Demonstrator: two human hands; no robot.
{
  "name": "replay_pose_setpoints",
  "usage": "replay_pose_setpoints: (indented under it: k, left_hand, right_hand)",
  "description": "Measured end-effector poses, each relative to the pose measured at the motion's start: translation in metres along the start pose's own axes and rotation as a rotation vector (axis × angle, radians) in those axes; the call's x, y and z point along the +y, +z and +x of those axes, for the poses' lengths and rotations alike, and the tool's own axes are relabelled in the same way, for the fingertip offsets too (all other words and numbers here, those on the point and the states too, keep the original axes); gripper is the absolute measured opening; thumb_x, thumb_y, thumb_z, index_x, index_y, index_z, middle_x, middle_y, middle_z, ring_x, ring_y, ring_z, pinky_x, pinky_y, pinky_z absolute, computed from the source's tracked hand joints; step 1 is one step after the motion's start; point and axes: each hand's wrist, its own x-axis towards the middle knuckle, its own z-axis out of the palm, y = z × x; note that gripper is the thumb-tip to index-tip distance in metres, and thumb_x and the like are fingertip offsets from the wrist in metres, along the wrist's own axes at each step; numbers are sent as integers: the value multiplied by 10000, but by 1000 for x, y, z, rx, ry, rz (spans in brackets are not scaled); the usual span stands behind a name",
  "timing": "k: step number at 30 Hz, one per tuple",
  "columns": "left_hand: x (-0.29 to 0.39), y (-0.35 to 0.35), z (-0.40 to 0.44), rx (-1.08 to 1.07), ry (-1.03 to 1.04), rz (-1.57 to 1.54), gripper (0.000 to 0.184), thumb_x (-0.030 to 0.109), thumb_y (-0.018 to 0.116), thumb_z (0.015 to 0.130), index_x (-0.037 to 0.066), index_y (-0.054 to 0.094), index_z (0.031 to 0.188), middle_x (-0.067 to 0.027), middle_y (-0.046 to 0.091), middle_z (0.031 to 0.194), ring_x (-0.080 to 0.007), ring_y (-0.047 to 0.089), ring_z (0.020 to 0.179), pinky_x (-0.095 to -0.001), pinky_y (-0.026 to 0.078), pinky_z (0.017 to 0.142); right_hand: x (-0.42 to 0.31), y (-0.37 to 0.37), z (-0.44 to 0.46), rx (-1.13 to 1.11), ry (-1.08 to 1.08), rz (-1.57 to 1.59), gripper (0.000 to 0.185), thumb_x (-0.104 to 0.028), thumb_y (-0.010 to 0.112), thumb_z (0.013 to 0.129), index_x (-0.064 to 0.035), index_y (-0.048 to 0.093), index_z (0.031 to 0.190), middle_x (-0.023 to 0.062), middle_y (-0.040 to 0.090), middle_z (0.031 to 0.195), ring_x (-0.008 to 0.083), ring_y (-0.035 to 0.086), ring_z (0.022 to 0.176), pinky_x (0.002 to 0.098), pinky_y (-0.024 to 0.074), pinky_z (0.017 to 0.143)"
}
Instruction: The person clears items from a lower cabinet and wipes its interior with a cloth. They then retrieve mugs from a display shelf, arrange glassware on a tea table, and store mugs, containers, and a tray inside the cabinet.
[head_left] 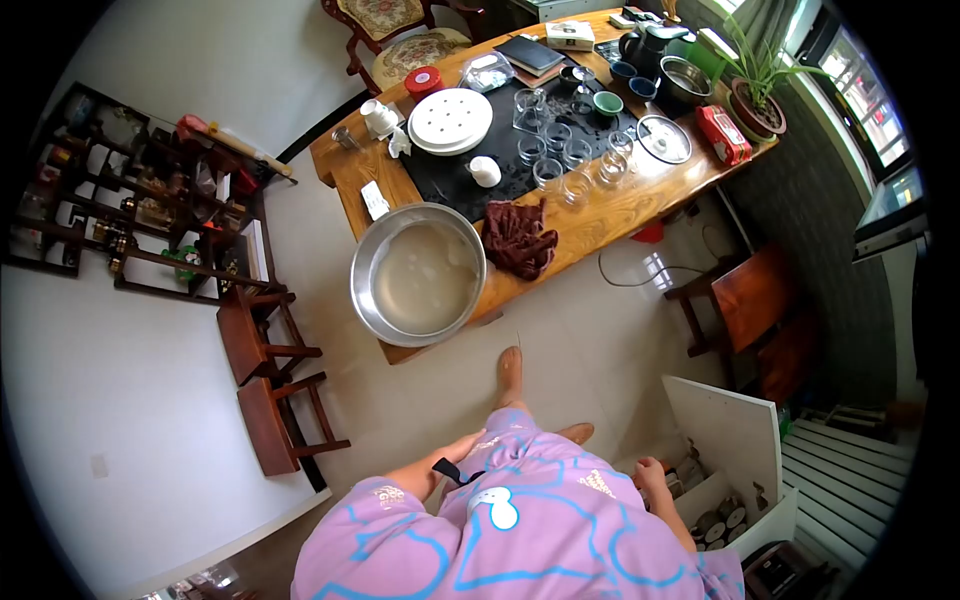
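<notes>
My left hand [465, 445] hangs beside the pink-and-blue clothing, its fingertips partly hidden by the cloth. Lower right, my right hand [651, 472] is held near my side with its fingers curled; whether anything is in it cannot be seen. Neither hand touches the table [600, 220]. On the table's near left corner stands a large metal basin [364, 290] holding cloudy liquid. Beside the basin lies a crumpled dark red cloth [520, 240]. Several clear glass cups [548, 172] and a white teapot [484, 171] stand beyond it.
A round white perforated tray [450, 118], a glass lid [664, 139], a red packet [724, 135] and a potted plant [757, 108] are on the table. Wooden stools [268, 425] stand left, a wooden chair [750, 300] right. An open white cabinet [730, 430] is near my right hand.
</notes>
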Motion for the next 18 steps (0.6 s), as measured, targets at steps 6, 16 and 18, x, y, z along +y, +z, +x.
replay_pose_setpoints:
  k: [6, 16, 18]
  left_hand:
    - [48, -33, -20, -46, 144, 181, 520, 416, 454, 1007, 34, 525, 1351, -122, 569, 1320, -210, 562, 1154, -354, 440, 1007]
    - [141, -72, -87, 283, -26, 442, 313, 335, 523, 945, 60, 667, 984, -33, 613, 700, -153, 538, 532, -329, 466, 502]
    - [136, -87, -84, 280, -4, 453, 286, 310, 521, 942, 62, 652, 889, -11, 543, 638, -125, 460, 470, -289, 418, 460]
  right_hand:
    - [-156, 10, -7, 1, -301, -18, 352, -233, 585, 893, -4, 629, 1158, 201, 678, 1088, 318, 645, 1045, 369, 500, 898]
    - [-295, 33, -27, -14, -453, -151, 349, -208, 549, 901, -18, 620, 1185, 216, 662, 1120, 331, 646, 1046, 385, 505, 914]
    - [-311, 35, -26, -97, -464, -102, 338, -203, 542, 905, -26, 626, 1180, 213, 664, 1119, 328, 647, 1044, 390, 506, 909]
